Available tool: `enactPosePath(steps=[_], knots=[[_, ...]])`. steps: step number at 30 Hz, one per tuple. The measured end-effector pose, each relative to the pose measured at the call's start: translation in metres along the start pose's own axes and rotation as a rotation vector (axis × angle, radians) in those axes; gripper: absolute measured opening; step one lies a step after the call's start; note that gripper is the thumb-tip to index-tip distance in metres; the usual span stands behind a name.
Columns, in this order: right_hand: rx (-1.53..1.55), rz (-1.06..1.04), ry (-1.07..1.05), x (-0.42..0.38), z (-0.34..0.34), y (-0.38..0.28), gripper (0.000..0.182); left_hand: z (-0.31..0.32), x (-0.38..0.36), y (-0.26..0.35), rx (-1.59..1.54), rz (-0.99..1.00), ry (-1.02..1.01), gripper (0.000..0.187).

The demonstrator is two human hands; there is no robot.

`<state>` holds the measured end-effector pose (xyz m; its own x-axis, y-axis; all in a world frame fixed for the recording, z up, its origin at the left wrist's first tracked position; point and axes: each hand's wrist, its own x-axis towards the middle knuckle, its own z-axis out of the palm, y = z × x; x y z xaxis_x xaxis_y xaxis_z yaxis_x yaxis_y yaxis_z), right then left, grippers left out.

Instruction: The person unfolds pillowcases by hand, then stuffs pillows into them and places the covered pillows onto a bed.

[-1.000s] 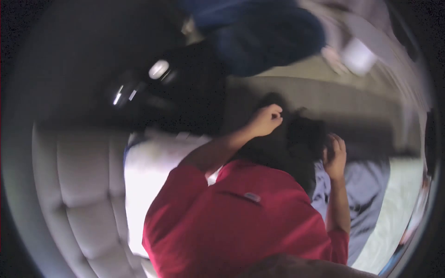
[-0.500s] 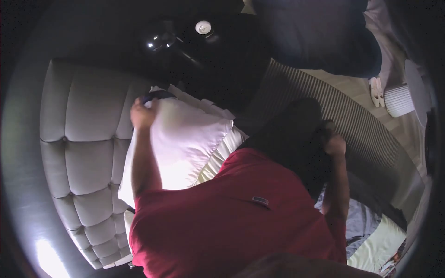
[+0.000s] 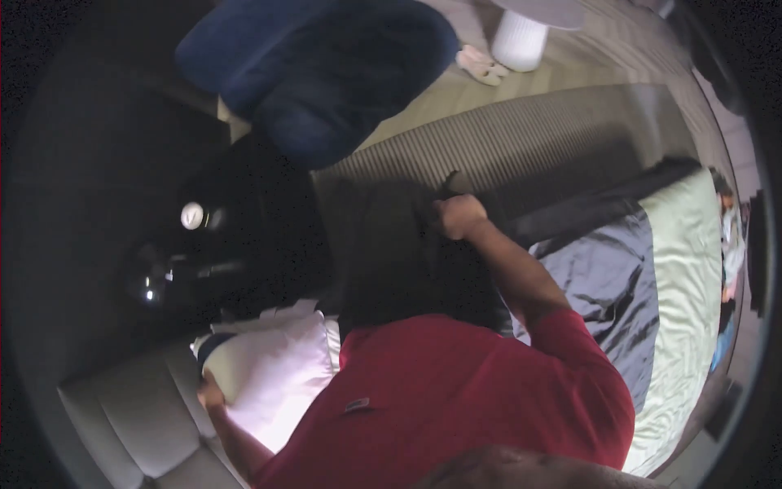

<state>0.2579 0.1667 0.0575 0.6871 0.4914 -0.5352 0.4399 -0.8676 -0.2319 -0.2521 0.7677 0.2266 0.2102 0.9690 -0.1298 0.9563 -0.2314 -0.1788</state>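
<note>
A shiny pale pillow (image 3: 281, 363) stands by the grey tufted headboard (image 3: 134, 420) at the lower left. My left hand (image 3: 210, 393) is closed on the pillow's outer edge, just below a dark blue band (image 3: 213, 346); the fingertips are partly hidden. Stretched out ahead of me, my right hand (image 3: 462, 217) makes a fist over the dark side of the bed. A thin dark piece (image 3: 450, 181) sticks up past that fist, too blurred to name.
Crumpled grey satin bedding (image 3: 599, 285) with a pale green border (image 3: 688, 269) lies at the right. A ribbed grey bench or runner (image 3: 505, 134) runs beyond the bed. Further off are a dark blue chair (image 3: 326, 73), light shoes (image 3: 482, 65) and a white ribbed side table (image 3: 520, 41).
My view has swung to the right, so the pillow and headboard now appear lower left. My left hand stays at the pillow's edge, and my right arm reaches further forward.
</note>
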Motion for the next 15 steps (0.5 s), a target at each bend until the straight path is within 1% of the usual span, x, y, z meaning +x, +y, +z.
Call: enactPosePath(steps=[1, 2, 4, 5, 7, 8, 11, 13, 14, 15], knots=[[-0.002, -0.018, -0.024, -0.004, -0.006, -0.002, 0.037, -0.001, 0.008, -0.001, 0.058, 0.142, 0.072, 0.088], [0.002, -0.020, -0.031, -0.006, -0.009, -0.001, 0.036, -0.011, 0.011, 0.008, 0.085, 0.222, 0.114, 0.085], [-0.032, -0.080, -0.019, -0.007, -0.010, 0.001, 0.033, -0.040, 0.003, 0.041, 0.115, 0.414, 0.256, 0.066], [-0.044, -0.091, -0.011, -0.007, -0.011, 0.001, 0.032, -0.067, -0.005, 0.077, 0.116, 0.464, 0.293, 0.062], [-0.047, -0.099, -0.018, -0.007, -0.011, 0.000, 0.035, -0.145, -0.075, 0.165, -0.171, 0.211, 0.073, 0.058], [-0.050, -0.098, -0.013, -0.008, -0.010, 0.000, 0.036, -0.170, -0.111, 0.187, -0.248, 0.150, 0.018, 0.059], [-0.047, -0.059, -0.067, -0.012, -0.007, -0.005, 0.037, -0.212, -0.141, 0.235, -0.370, 0.296, 0.090, 0.057], [0.205, -0.202, 0.015, -0.016, -0.001, -0.011, 0.064, -0.238, -0.161, 0.266, -0.386, 0.375, 0.057, 0.046], [0.272, -0.230, 0.044, -0.023, 0.000, -0.019, 0.072, -0.249, -0.170, 0.279, -0.389, 0.407, 0.050, 0.044], [0.489, -0.450, -0.013, -0.032, -0.003, -0.028, 0.071, -0.259, -0.179, 0.291, -0.388, 0.462, 0.051, 0.042]])
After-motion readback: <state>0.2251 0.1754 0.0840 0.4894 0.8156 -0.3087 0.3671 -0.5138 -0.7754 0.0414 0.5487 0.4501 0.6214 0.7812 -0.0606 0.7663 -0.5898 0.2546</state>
